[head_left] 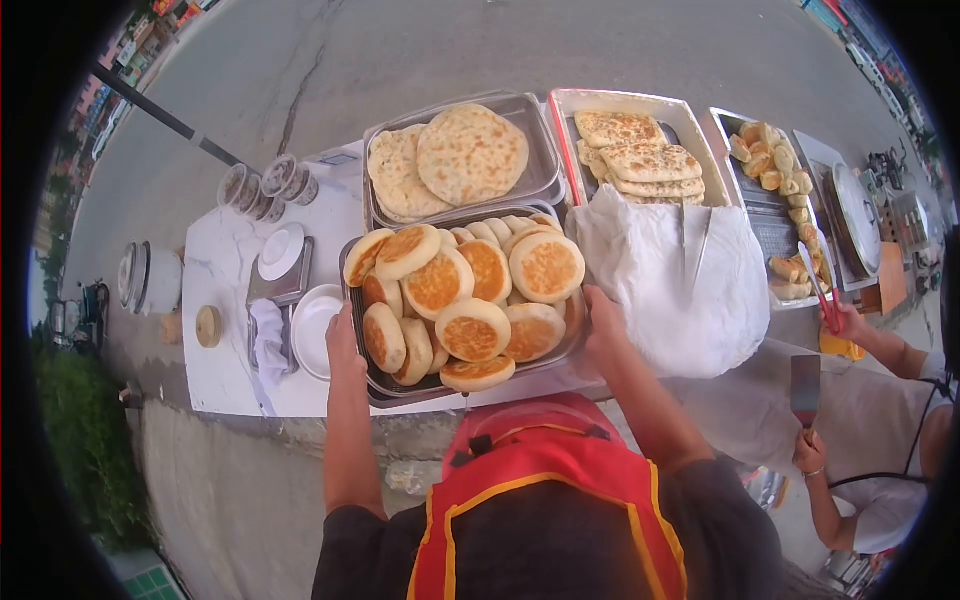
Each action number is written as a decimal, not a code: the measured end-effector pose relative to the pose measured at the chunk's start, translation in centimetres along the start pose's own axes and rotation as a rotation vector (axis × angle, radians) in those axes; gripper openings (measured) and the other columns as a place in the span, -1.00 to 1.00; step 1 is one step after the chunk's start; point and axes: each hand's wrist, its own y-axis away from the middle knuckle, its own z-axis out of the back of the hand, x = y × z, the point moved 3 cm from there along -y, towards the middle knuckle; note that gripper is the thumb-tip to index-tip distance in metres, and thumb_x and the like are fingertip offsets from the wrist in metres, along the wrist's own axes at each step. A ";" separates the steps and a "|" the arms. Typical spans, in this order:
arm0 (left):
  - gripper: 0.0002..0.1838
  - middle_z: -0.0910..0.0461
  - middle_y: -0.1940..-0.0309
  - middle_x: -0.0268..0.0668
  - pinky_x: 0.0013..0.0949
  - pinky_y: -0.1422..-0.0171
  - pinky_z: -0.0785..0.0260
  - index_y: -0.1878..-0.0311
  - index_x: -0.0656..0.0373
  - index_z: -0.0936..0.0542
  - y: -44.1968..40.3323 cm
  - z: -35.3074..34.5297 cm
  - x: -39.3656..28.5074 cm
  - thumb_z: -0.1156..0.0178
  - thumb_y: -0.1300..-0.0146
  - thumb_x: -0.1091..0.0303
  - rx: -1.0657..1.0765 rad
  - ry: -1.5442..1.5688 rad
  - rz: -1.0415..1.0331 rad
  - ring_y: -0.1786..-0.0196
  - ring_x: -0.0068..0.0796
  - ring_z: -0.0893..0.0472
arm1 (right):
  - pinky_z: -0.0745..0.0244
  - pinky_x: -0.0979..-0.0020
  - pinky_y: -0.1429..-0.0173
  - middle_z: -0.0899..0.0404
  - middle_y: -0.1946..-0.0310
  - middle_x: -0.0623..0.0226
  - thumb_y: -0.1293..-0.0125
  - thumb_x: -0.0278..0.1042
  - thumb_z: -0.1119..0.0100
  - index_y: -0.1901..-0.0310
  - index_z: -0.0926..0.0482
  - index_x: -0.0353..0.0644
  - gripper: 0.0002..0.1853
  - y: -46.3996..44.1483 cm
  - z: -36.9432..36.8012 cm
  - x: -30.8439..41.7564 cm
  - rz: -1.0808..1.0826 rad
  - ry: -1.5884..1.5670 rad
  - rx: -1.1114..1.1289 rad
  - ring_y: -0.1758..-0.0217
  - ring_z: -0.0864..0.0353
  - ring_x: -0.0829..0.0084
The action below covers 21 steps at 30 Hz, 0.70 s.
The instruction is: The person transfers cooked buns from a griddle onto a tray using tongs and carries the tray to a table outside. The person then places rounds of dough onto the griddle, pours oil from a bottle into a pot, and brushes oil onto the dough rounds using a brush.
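A dark metal tray point(398, 392) piled with round browned flatbreads point(473, 330) is at the front of the table. My left hand point(343, 345) is closed on its left side and my right hand point(603, 322) on its right side. The fingers are partly hidden behind the rim. Behind this tray, another metal tray point(548, 170) holds large flat breads point(472, 152). A white cloth point(675, 290) with metal tongs point(697, 250) lying on it is just right of my right hand. Near my left hand is a stack of white plates point(312, 335).
Lidded tubs point(245, 192) and a small scale point(293, 275) stand on the white table point(215, 375). To the right are a box point(715, 180) of rectangular flatbreads and a tray point(765, 215) of small buns. Another person's hands hold red-handled tongs point(815, 275) and a spatula point(804, 390).
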 end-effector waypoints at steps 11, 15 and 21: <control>-0.64 -0.52 0.14 -0.21 -0.37 -0.02 -0.35 0.04 0.33 -0.48 -1.0 -2.7 2.1 -0.10 -0.27 0.21 0.039 -0.021 0.098 0.05 -0.45 -0.49 | -0.24 0.35 -0.24 -0.39 -0.13 0.19 -0.26 -0.20 -0.06 -0.12 -0.37 -0.38 -0.51 -0.6 2.9 0.8 0.043 -0.011 -0.049 -0.18 -0.35 0.36; -0.74 -0.34 0.45 -0.39 -0.42 0.21 -0.24 0.36 0.22 -0.47 -2.0 -2.5 3.3 -0.10 -0.27 0.19 -0.015 -0.073 -0.037 0.33 -0.58 -0.30 | -0.33 0.34 -0.15 -0.43 -0.10 0.14 -0.22 -0.18 -0.10 -0.11 -0.39 -0.46 -0.46 -1.4 2.0 0.7 0.111 0.009 -0.020 -0.11 -0.42 0.32; -0.61 -0.42 0.51 -0.23 -0.31 0.26 -0.28 0.42 0.34 -0.47 -2.1 -2.8 3.9 -0.03 -0.31 0.13 -0.150 -0.288 -0.091 0.41 -0.45 -0.37 | -0.37 0.35 -0.11 -0.45 -0.06 0.16 -0.22 -0.20 -0.11 -0.10 -0.40 -0.43 -0.49 -0.4 1.6 1.7 0.125 0.062 -0.058 -0.05 -0.45 0.33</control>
